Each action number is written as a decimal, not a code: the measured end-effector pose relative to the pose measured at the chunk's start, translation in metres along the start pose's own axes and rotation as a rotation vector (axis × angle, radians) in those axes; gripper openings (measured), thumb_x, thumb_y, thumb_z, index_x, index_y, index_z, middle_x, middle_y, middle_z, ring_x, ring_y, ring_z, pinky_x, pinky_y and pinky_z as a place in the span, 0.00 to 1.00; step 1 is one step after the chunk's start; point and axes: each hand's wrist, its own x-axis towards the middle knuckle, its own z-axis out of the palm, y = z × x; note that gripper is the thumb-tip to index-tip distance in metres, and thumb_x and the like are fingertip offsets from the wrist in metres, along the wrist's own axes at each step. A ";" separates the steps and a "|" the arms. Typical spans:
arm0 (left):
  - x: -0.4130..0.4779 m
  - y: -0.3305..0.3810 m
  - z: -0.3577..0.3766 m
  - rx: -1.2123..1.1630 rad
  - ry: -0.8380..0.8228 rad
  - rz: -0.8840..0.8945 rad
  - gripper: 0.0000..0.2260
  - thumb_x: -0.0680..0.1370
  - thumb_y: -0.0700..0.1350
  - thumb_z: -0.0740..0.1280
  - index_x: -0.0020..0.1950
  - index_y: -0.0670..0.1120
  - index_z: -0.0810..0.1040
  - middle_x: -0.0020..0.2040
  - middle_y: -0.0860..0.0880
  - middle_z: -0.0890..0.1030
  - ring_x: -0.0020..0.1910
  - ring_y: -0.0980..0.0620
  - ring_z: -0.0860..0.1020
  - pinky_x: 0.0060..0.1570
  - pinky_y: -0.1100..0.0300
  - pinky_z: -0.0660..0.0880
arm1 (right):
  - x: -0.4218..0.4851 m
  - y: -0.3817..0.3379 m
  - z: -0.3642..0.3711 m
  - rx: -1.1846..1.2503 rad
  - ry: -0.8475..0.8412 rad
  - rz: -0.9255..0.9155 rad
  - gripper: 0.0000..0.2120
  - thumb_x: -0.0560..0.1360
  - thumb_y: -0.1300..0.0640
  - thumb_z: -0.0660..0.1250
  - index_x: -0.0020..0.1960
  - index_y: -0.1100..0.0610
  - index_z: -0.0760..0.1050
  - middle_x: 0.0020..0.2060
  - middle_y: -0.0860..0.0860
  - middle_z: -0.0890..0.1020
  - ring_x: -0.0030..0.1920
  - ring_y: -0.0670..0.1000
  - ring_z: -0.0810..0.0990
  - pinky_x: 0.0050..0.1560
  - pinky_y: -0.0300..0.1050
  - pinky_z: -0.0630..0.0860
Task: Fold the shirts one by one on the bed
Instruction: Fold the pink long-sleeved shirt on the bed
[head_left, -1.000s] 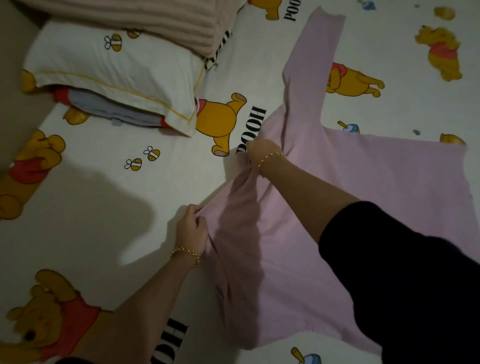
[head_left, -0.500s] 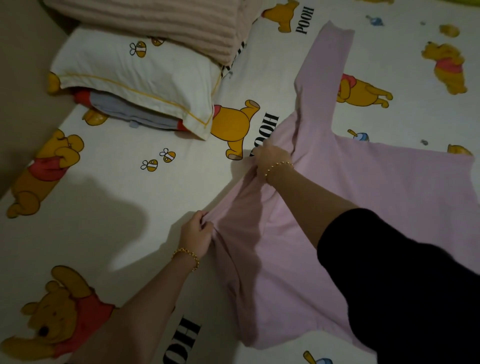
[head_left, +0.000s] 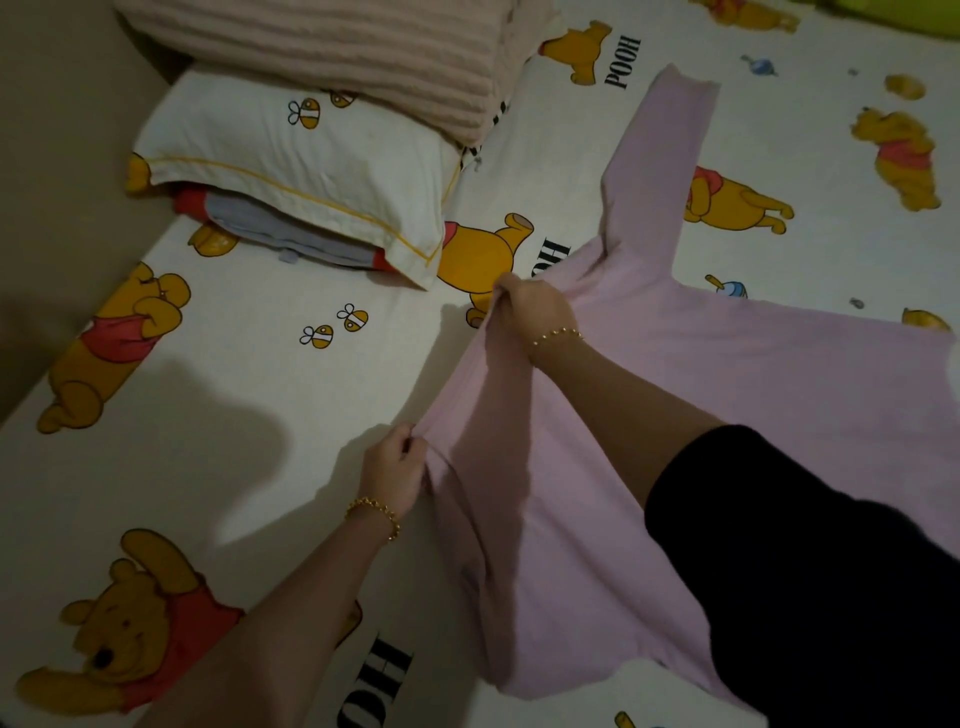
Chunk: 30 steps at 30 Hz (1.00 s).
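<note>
A pale pink long-sleeved shirt (head_left: 737, 395) lies spread on the bed, one sleeve stretching up toward the far side. My left hand (head_left: 392, 470) pinches the shirt's left edge near the shoulder. My right hand (head_left: 535, 304) grips the same edge farther up, near the base of the sleeve. Between the two hands the fabric edge is pulled taut and lifted slightly off the sheet. My right arm in a black sleeve covers part of the shirt's lower right.
The bed sheet (head_left: 260, 415) is cream with yellow bear prints. A white pillow (head_left: 291, 171) lies at the upper left with a striped beige blanket (head_left: 363, 57) on top. A wall runs along the bed's left side.
Both hands keep their hold on the shirt's edge. The whole scene has shifted down and right in view; the hands' spacing looks about the same.
</note>
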 end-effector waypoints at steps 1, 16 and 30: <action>0.001 0.002 -0.003 -0.023 0.029 0.003 0.12 0.79 0.36 0.59 0.36 0.47 0.71 0.30 0.48 0.72 0.29 0.51 0.70 0.29 0.63 0.69 | 0.002 -0.004 -0.002 0.179 0.003 0.035 0.11 0.80 0.60 0.57 0.58 0.59 0.75 0.44 0.59 0.80 0.43 0.58 0.77 0.41 0.48 0.71; -0.067 -0.046 0.034 0.004 -0.087 -0.301 0.09 0.74 0.34 0.58 0.35 0.42 0.72 0.34 0.43 0.76 0.37 0.46 0.74 0.36 0.58 0.71 | -0.232 0.068 0.054 0.391 0.040 0.458 0.05 0.75 0.61 0.63 0.48 0.62 0.74 0.41 0.61 0.81 0.45 0.62 0.78 0.42 0.49 0.70; -0.152 -0.037 0.055 0.095 -0.266 -0.418 0.17 0.73 0.54 0.70 0.53 0.42 0.79 0.48 0.45 0.80 0.47 0.46 0.77 0.48 0.57 0.75 | -0.386 0.044 0.091 0.746 -0.084 0.910 0.09 0.73 0.48 0.70 0.44 0.52 0.74 0.38 0.49 0.79 0.42 0.51 0.76 0.44 0.41 0.70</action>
